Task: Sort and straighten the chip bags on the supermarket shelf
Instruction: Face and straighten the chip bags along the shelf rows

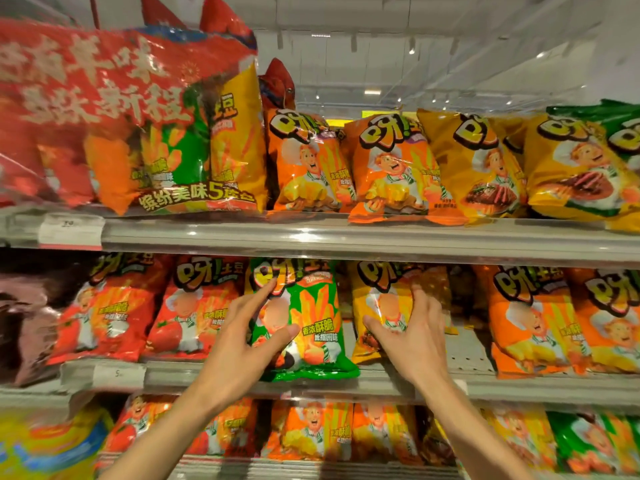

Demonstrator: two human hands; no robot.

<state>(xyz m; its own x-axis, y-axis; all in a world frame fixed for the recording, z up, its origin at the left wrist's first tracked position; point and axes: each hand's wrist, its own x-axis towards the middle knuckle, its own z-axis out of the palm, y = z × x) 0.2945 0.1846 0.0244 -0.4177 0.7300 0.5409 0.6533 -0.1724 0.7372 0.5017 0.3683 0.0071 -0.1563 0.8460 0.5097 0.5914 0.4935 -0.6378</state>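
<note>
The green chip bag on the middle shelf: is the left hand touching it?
Touching. The head view shows the left hand on the green chip bag, thumb and forefinger lying on its front.

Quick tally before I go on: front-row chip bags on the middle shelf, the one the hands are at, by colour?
Red chip bags: 2
Green chip bag: 1
Yellow chip bag: 1
Orange chip bags: 2
Dark bag at far left, blurred: 1
Total: 7
</note>
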